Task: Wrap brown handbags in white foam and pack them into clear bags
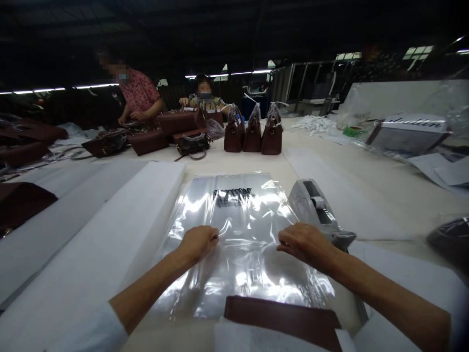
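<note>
A stack of clear plastic bags (238, 220) with dark printing near the far end lies flat on the table before me. My left hand (200, 243) is closed, its fingers pinched at the left part of the top plastic bag. On the other side, my right hand (306, 244) is closed too, with thumb and fingers at the bag's right part. An edge of plastic runs between the two hands. Nearest to me, a dark brown handbag (278, 315) lies partly over the plastic, with white paper (256, 337) against it. Just beyond my right hand stands a grey tape dispenser (311, 200).
Three upright brown handbags (252, 134) with wrapped handles stand ahead. More brown bags (150, 142) lie at the left, near two co-workers. White foam sheets (120, 234) cover the left side. A plastic-wrapped bag (406, 132) and green tape (352, 131) sit at the right.
</note>
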A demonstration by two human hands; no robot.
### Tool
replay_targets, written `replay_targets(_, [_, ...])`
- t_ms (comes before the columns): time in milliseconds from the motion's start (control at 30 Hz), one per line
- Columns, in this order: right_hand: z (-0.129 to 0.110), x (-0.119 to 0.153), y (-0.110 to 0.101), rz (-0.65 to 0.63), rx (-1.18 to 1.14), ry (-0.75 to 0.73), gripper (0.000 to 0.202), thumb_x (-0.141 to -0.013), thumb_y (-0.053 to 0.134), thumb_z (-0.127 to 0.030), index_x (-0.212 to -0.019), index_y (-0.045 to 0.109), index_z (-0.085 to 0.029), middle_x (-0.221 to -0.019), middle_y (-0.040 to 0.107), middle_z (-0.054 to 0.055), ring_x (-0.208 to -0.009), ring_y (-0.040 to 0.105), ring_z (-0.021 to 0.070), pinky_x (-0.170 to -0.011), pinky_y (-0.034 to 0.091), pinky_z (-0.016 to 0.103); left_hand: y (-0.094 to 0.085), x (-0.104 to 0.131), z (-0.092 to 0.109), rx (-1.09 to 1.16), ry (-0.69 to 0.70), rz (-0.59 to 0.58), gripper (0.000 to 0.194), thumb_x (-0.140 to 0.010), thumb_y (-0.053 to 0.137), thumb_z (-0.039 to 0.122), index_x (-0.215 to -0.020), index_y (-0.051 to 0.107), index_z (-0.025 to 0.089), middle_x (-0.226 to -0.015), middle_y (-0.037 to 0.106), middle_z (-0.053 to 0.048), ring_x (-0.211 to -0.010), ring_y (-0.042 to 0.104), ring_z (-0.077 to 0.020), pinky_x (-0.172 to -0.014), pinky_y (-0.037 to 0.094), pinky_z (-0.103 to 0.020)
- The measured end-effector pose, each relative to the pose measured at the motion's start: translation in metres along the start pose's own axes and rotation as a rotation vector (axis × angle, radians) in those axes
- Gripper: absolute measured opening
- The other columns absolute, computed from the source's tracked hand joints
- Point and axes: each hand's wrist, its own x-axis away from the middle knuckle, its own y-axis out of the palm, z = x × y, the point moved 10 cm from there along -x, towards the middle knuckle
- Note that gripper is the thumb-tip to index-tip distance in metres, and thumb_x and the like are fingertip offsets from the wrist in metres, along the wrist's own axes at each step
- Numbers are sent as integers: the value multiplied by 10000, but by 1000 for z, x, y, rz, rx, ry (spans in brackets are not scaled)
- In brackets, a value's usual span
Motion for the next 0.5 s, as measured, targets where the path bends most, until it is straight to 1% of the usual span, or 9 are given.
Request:
replay_targets(67, [-18,-1,-8,39,49,-79,168,-759,627,-86,-909,560,-123,-775,572,35,-672,489,163,-622,361,297,-5,0,-6,41,-9,-8,180,-806,455,277,-712,574,181,-707,593,-13,-629,533,-146,-537,313,-228])
replay_targets(133, [-48,-7,-11,61,63,-213,258,-847,477,-62,-1097,512,-115,-899,576,57,-758,492,171,-662,378,305,-11,1,-1,73,9,1,189,-806,465,293,-691,564,179,-678,588,-3,-603,526,-133,-526,305,-222])
replay_targets(200, [-73,-19,0,-46,-30,-268,287,-915,361,-127,-1183,463,-110,-984,565,73,-831,495,179,-686,396,305,-18,3,8,86,35,41,212,-821,457,303,-680,548,173,-662,577,0,-597,519,-129,-529,308,-223])
replay_targets(267, [-81,-33,22,-224,-163,-168,290,-931,358,-245,-1157,486,-117,-1000,568,79,-868,510,195,-699,414,304,-30,7,16,89,43,128,237,-861,404,306,-718,534,168,-691,571,-5,-616,516,-125,-553,331,-224])
replay_targets(333, [-77,-46,39,-335,-238,-18,298,-935,334,-318,-1013,566,-149,-924,597,60,-821,543,185,-697,427,290,-43,11,18,82,27,245,261,-903,328,297,-789,519,162,-766,566,-20,-657,519,-123,-591,360,-227])
replay_targets(400, [-66,-60,46,-356,-222,124,409,-951,236,-316,-856,598,-150,-773,609,60,-694,565,171,-658,438,293,-54,15,20,60,21,350,273,-922,288,294,-840,508,157,-823,556,-32,-676,523,-122,-609,378,-231])
replay_targets(433, [-58,-67,49,-355,-205,194,449,-955,196,-299,-835,601,-146,-754,610,71,-687,573,176,-666,443,307,-59,17,21,43,31,388,273,-924,291,301,-848,509,156,-829,554,-33,-664,525,-123,-596,378,-233])
replay_targets(467, [-48,-72,51,-346,-181,266,449,-954,188,-290,-879,603,-137,-805,617,96,-746,584,200,-700,447,337,-63,19,24,24,50,417,276,-923,301,313,-846,515,158,-815,555,-30,-641,525,-124,-573,374,-234])
replay_targets(500, [-37,-76,53,-332,-150,336,413,-949,222,-303,-975,591,-121,-918,609,137,-864,575,248,-753,439,394,-68,22,26,7,73,439,283,-922,307,328,-845,523,162,-790,557,-23,-613,523,-123,-548,366,-233])
